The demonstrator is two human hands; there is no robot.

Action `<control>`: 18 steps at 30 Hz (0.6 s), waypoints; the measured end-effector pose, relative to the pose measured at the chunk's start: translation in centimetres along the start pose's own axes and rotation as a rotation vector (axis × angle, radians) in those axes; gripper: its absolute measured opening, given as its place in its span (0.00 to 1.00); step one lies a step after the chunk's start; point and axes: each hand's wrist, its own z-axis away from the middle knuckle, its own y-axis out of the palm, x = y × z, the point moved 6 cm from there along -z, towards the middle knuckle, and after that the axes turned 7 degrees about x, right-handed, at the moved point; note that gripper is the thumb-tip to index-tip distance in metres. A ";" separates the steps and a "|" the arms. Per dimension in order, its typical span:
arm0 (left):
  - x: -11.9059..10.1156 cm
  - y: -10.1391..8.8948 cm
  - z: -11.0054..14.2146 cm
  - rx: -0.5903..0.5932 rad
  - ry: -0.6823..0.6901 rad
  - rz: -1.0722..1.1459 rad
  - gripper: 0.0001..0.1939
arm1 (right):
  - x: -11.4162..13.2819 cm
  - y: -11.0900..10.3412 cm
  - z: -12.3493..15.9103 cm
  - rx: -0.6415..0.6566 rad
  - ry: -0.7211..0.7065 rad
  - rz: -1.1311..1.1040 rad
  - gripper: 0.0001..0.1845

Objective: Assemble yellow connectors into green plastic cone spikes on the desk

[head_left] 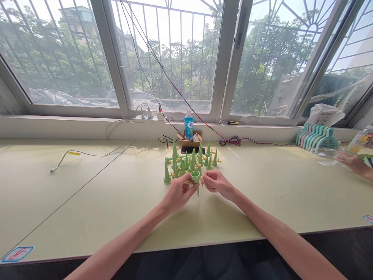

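The pale surface (101,202) carries green spikes (192,162). At their six o'clock, fingers of the left hand (177,193) clamp a cupped green spike (196,179); fingers of the right hand (219,184) pinch a yellow piece (201,178) at that spike's three o'clock.

Single head-worn view; forward and down, across the table (87,202) toward windows (171,58)

In front of the blue bottle (189,126), nearer green spikes (166,174) partly hide rear ones; far to its right, a co-worker's forearm (366,171) is cut off.
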 end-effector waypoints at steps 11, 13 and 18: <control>-0.6 -0.2 0.1 -0.029 0.056 -0.047 0.10 | 0.0 -0.1 0.0 -0.018 0.040 0.015 0.21; -0.7 -0.2 0.1 -0.032 0.080 -0.065 0.09 | -0.2 -0.1 0.1 -0.005 0.053 0.018 0.21; -0.6 -0.1 0.1 -0.031 0.103 -0.103 0.07 | -0.2 0.0 0.2 0.034 0.075 0.022 0.22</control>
